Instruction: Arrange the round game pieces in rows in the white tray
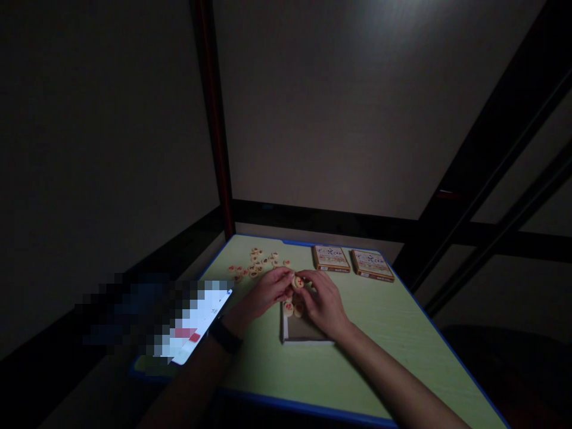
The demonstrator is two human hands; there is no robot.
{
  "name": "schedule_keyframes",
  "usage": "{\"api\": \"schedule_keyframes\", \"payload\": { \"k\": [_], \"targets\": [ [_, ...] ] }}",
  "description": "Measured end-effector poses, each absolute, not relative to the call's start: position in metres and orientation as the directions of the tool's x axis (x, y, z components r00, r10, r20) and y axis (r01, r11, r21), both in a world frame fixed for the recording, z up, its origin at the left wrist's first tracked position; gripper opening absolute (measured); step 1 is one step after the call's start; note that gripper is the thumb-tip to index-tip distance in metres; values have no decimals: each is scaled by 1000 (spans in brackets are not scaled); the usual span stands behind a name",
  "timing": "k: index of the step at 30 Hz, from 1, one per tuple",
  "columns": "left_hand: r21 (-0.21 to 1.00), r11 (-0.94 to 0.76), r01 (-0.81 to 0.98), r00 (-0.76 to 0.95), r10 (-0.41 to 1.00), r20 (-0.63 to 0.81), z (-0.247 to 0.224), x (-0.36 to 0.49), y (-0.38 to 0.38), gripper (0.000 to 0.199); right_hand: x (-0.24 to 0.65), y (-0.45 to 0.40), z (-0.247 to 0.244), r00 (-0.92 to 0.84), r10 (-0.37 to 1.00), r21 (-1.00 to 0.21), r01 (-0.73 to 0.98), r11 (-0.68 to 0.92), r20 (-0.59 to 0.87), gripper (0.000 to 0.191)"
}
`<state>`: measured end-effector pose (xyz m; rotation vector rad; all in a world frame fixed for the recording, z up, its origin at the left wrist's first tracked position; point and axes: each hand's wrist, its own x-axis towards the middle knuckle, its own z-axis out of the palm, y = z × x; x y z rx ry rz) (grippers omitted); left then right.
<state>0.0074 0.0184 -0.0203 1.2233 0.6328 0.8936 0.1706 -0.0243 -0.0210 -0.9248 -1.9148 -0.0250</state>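
Note:
Both hands meet over an open shallow box (308, 329) with a white rim and brown inside. Between their fingertips is a round, pale Chinese chess piece (298, 282) with a red character facing me. My right hand (325, 301) pinches its right side. My left hand (268, 292), a dark band on its wrist, closes its fingertips at the left side. Another chess piece (288, 309) with a red mark lies in the box beside one in the right hand's shadow. The fingers hide part of the box's far end.
Several loose chess pieces (254, 268), red and dark marked, are scattered at the table's far left. Two printed flat boxes (331, 259) (372, 265) lie at the back right. A lit screen (201, 322), partly pixelated, is at the left edge of the green, blue-edged table (393, 357).

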Motion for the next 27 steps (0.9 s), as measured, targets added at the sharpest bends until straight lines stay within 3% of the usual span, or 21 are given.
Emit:
{"api": "schedule_keyframes", "payload": {
  "k": [5,9,14,20,27],
  "targets": [
    [988,-24,-155,430,898,89,-23,6,27,33,181,-28,-4,-364,609,-317,607,729,705,24],
    [993,-64,-98,184,980,81,-25,5,38,35,188,-42,13,-553,723,-392,609,690,415,29],
    [998,-27,55,88,996,22,-29,2,45,29,181,-53,4,-699,692,-286,636,717,182,31],
    [963,36,269,249,963,-106,-26,0,33,28,173,-51,-12,-720,666,-239,624,744,193,25],
    [933,78,352,237,957,-170,-16,1,27,29,172,-50,-22,-674,680,-302,610,733,289,28]
  ]
}}
